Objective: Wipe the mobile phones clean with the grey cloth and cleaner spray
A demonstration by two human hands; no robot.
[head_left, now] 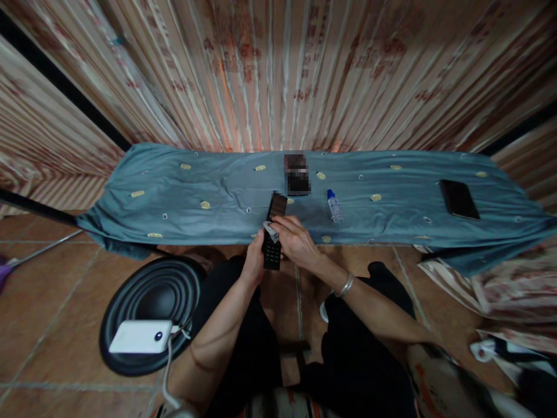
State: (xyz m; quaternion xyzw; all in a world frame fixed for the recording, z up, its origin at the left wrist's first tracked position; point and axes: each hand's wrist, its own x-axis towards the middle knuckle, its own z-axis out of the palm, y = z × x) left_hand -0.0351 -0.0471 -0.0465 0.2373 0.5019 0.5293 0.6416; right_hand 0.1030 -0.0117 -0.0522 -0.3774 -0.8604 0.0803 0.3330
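A black keypad phone (272,255) is in my left hand (253,259), its keys toward me and its dark screen part pointing away. The fingers of that hand are closed around the phone's left side. My right hand (298,241) lies over the phone's middle, pinching a small greyish-white cloth (271,231) against it. Part of the phone is hidden under the cloth and fingers. Just beyond it, a dark boxy item (297,183), blurred by pixelation, lies on the blue-green cloth cover (226,186). To the right lies a small clear bottle (334,207) with a blue cap.
A black flat slab (459,199) like a tablet or wallet lies at the cover's right. At lower left, a white power bank (141,337) with a cable sits on a round black ribbed stool (152,290). Patterned curtains (278,75) hang behind.
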